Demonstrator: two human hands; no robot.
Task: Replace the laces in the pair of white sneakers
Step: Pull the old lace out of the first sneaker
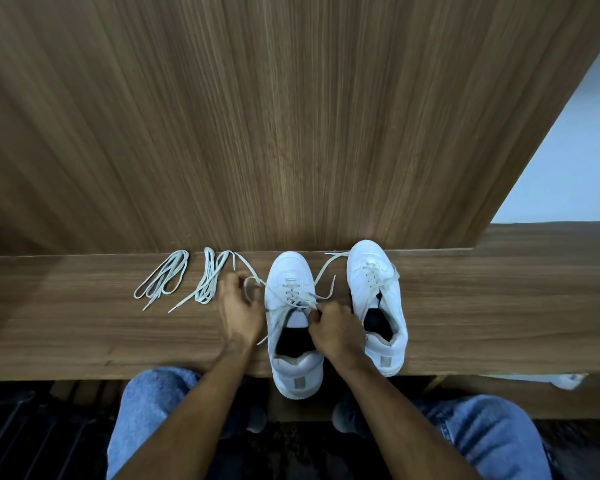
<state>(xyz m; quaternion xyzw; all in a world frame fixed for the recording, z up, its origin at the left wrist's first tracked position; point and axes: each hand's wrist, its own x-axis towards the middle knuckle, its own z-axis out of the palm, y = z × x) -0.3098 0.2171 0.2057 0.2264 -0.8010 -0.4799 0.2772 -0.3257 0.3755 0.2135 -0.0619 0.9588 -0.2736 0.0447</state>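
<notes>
Near sneaker [293,317] lies between both hands on the wooden ledge [499,306], toe pointing away, heel overhanging the near edge, long axis front-to-back. Right hand [336,329] pinches its lace [293,299] at the tongue; left hand [238,306] curls around the lace's other end. 2nd sneaker [376,303] just right of right hand, same heading. 2 spare laces [163,278] [210,277] left of left hand.

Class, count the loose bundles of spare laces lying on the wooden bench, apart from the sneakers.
2. One lace bundle lies farthest left on the bench; the second bundle lies just right of it, beside the left hand. None seem hidden.
</notes>
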